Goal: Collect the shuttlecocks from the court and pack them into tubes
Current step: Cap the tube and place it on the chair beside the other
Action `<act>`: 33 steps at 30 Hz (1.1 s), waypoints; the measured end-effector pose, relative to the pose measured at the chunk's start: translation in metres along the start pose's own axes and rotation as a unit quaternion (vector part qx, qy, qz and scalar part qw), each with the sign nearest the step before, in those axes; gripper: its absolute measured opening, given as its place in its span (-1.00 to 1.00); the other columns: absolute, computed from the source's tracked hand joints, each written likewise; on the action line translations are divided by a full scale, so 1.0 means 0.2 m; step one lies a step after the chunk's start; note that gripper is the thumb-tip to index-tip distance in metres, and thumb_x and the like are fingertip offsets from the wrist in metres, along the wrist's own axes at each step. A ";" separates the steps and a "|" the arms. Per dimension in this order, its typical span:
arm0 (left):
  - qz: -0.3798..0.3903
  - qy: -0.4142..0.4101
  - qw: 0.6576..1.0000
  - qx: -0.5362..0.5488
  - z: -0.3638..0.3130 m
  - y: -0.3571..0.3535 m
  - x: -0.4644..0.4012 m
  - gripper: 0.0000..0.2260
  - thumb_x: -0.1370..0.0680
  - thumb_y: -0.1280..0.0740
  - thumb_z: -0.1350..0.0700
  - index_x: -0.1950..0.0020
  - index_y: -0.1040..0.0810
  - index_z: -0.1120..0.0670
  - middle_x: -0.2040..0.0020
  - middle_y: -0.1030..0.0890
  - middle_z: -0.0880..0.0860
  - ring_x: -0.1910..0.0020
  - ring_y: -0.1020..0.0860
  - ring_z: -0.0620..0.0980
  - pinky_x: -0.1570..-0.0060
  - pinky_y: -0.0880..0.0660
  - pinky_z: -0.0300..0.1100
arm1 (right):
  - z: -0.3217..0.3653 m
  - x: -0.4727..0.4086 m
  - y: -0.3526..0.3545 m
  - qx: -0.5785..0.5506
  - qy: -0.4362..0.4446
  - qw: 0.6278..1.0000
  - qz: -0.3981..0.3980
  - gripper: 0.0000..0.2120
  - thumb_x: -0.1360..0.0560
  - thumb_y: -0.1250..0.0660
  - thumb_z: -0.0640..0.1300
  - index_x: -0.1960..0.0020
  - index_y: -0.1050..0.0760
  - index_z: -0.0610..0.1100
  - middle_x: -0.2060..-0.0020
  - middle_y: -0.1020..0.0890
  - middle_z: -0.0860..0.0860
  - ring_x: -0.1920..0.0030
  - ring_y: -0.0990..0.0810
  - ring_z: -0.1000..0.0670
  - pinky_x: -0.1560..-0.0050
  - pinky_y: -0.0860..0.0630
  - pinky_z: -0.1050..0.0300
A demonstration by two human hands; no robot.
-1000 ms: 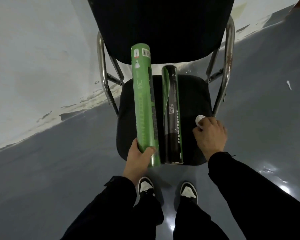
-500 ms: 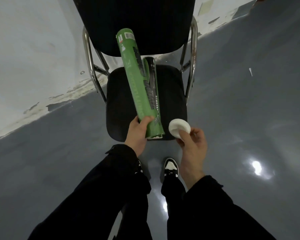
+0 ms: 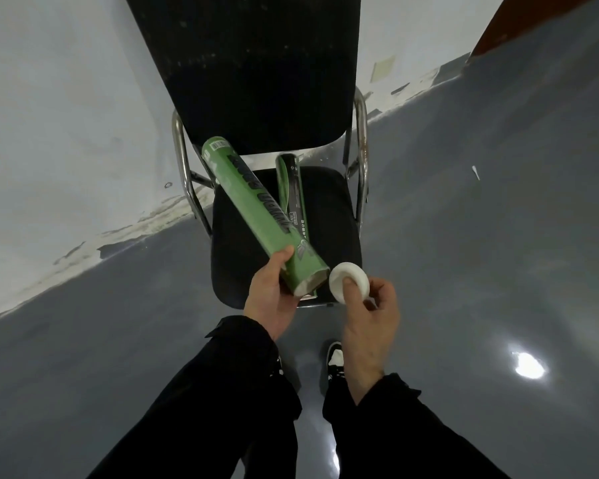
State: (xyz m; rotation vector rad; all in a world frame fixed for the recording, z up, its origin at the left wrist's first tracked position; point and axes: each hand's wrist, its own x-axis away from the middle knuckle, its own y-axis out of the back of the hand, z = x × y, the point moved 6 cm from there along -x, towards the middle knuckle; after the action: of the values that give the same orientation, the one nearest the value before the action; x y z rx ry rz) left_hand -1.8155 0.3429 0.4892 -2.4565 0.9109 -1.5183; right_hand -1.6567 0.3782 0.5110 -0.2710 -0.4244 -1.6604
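While the left hand [image 3: 274,299] grips the near end of the green tube [image 3: 261,216], fingers wrapped under it and thumb on top, the tube slants up and away to the left above the chair seat [image 3: 329,216], barcode end far, open end near. Left grip: grasping the green tube. Open mouth of the tube shows a pale inside; contents cannot be told. Right hand [image 3: 367,316] pinches a white round cap [image 3: 347,281] between thumb and fingers, thumb pressed on the cap's face. Right grip: grasping the cap. Cap sits just beside the tube's open end, slightly to its right, not on it; touching or a hair apart cannot be told. Second tube, black tube [image 3: 293,198] with a green stripe and small white print, lies flat on the seat, running front to back, partly hidden under the green tube at its near end. Chair has a black padded backrest [image 3: 253,63] and chrome frame [image 3: 360,160], standing against a pale scuffed wall [image 3: 66,115]. Grey glossy floor [image 3: 481,254] all around, with a bright light reflection at lower right. Small white scrap [image 3: 475,172] on the floor right of the chair, too small to identify. Black sleeves and trousers fill the lower frame; one black-and-white shoe [image 3: 335,361] shows between the arms.
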 end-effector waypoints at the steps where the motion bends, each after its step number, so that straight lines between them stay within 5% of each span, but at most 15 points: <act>1: 0.002 -0.005 1.000 -0.007 0.00 -0.01 0.01 -0.74 -0.62 -0.35 0.09 -0.26 -0.61 0.18 -0.14 -0.70 0.19 -0.15 -0.66 0.16 -0.21 -0.57 0.07 | 0.00 0.01 -0.01 0.011 0.004 1.000 -0.004 -0.86 -0.54 -0.46 -0.15 0.08 -0.49 -0.04 0.31 -0.58 0.18 0.31 -0.51 0.23 0.25 -0.50 0.31; 4: 0.012 -0.022 0.999 -0.021 0.01 -0.01 0.02 -0.52 -0.55 -0.42 0.04 -0.42 -0.52 0.21 -0.33 -0.62 0.25 -0.34 -0.58 0.24 -0.34 -0.52 0.13 | -0.01 0.04 -0.04 0.066 0.020 0.998 0.006 -0.80 -0.56 -0.42 -0.14 0.13 -0.41 -0.02 0.34 -0.54 0.08 0.38 -0.50 0.16 0.35 -0.46 0.28; 7: 0.021 -0.040 0.999 -0.029 0.00 -0.03 0.03 -0.44 -0.52 -0.46 0.02 -0.46 -0.49 0.22 -0.38 -0.57 0.28 -0.30 -0.60 0.20 -0.27 -0.57 0.08 | -0.02 0.08 -0.08 0.095 0.046 0.993 0.051 -0.78 -0.53 -0.45 -0.15 0.09 -0.41 0.06 0.27 -0.58 0.04 0.30 -0.55 0.04 0.30 -0.49 0.23; 13: 0.036 -0.036 0.998 -0.030 0.00 -0.06 0.08 -0.45 -0.54 -0.40 -0.02 -0.45 -0.50 0.25 -0.36 -0.57 0.32 -0.14 -0.65 0.15 -0.04 -0.66 -0.03 | 0.00 0.14 -0.13 0.067 0.094 0.986 0.117 -0.68 -0.58 -0.38 -0.04 -0.33 -0.53 0.10 -0.13 -0.64 0.17 -0.17 -0.62 0.08 -0.13 -0.58 0.17; 16: 0.047 -0.036 0.998 -0.020 -0.02 -0.06 0.07 -0.48 -0.57 -0.38 -0.03 -0.46 -0.50 0.22 -0.38 -0.57 0.29 -0.24 -0.62 0.17 -0.23 -0.60 0.03 | 0.02 0.15 -0.12 0.100 0.146 0.980 0.087 -0.64 -0.59 -0.26 0.18 -0.38 -0.47 0.27 -0.15 -0.60 0.26 -0.23 -0.55 0.09 -0.16 -0.53 0.20; 19: 0.053 -0.039 0.998 -0.017 -0.04 -0.07 0.06 -0.49 -0.59 -0.38 -0.04 -0.46 -0.50 0.21 -0.40 -0.56 0.28 -0.27 -0.59 0.18 -0.32 -0.52 0.08 | 0.05 0.16 -0.13 0.061 0.154 0.984 0.062 -0.63 -0.56 -0.29 0.19 -0.37 -0.46 0.33 -0.16 -0.53 0.26 -0.20 -0.55 0.05 -0.14 -0.60 0.14; 23: 0.065 -0.047 0.997 -0.011 -0.05 -0.09 0.07 -0.48 -0.59 -0.39 -0.06 -0.46 -0.50 0.20 -0.40 -0.56 0.28 -0.27 -0.59 0.18 -0.37 -0.48 0.12 | 0.09 0.16 -0.16 0.034 0.160 0.986 0.019 -0.60 -0.56 -0.27 0.17 -0.39 -0.38 0.40 -0.09 -0.42 0.17 -0.09 -0.51 0.14 -0.06 -0.55 0.31; 26: 0.068 -0.050 0.996 -0.021 -0.04 -0.10 0.07 -0.43 -0.55 -0.44 -0.10 -0.47 -0.49 0.17 -0.40 -0.56 0.28 -0.28 -0.60 0.20 -0.29 -0.56 0.10 | 0.08 0.17 -0.20 0.047 0.171 0.983 0.037 -0.55 -0.62 -0.17 0.18 -0.50 -0.31 0.21 -0.20 -0.39 0.27 -0.22 -0.49 0.14 -0.18 -0.60 0.09; 30: 0.075 -0.054 0.996 -0.018 -0.04 -0.10 0.05 -0.36 -0.53 -0.46 -0.12 -0.50 -0.46 0.19 -0.43 -0.53 0.28 -0.44 -0.49 0.28 -0.42 -0.46 0.17 | 0.08 0.17 -0.20 0.089 0.199 0.975 0.044 -0.58 -0.66 -0.04 0.28 -0.51 -0.20 0.39 -0.33 -0.36 0.38 -0.37 -0.43 0.06 -0.30 -0.54 -0.09; 33: 0.081 -0.064 0.995 -0.018 -0.05 -0.09 0.04 -0.30 -0.49 -0.51 -0.13 -0.51 -0.43 0.21 -0.45 -0.50 0.29 -0.48 -0.43 0.31 -0.52 -0.30 0.27 | 0.09 0.16 -0.19 0.052 0.173 0.983 0.042 -0.63 -0.67 -0.15 0.17 -0.46 -0.36 0.35 -0.34 -0.46 0.25 -0.38 -0.47 0.06 -0.33 -0.54 -0.09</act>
State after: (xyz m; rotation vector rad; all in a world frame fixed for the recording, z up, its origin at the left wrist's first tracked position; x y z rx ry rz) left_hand -1.8130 0.3559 0.5071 -2.4053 1.0916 -1.2887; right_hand -1.6995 0.3603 0.5354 0.0778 -0.2336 -1.5595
